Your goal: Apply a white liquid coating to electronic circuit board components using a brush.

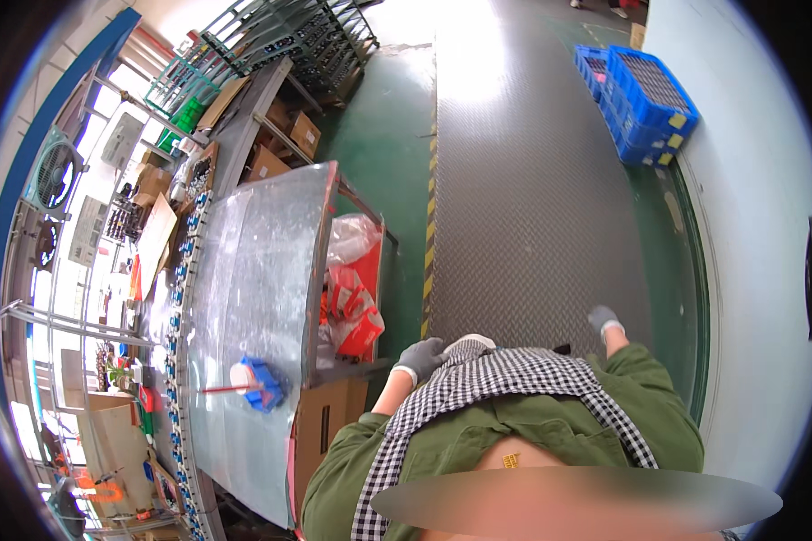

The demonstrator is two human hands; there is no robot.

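My left hand (421, 359) wears a grey glove and is against the front of my black-and-white checked apron (514, 370), its fingertips too indistinct to read. My right hand (604, 320), also gloved, hangs out to the right over the metal floor plate with its fingers loosely extended and nothing visible in it. Left of me stands a table with a metal sheet top (244, 234), bearing a blue object with a red rod (262, 386). Beneath its edge lie red-and-white bags (356, 320), clear plastic (354, 239) and a cardboard box (329, 428).
A grey treadplate walkway (532, 225) with a striped edge (430, 225) runs ahead. Blue crates (641, 108) stand against the right wall (740, 270). A workbench line (185, 298), cartons (302, 135) and tall racks (289, 45) line the left. Someone's feet (609, 7) show far ahead.
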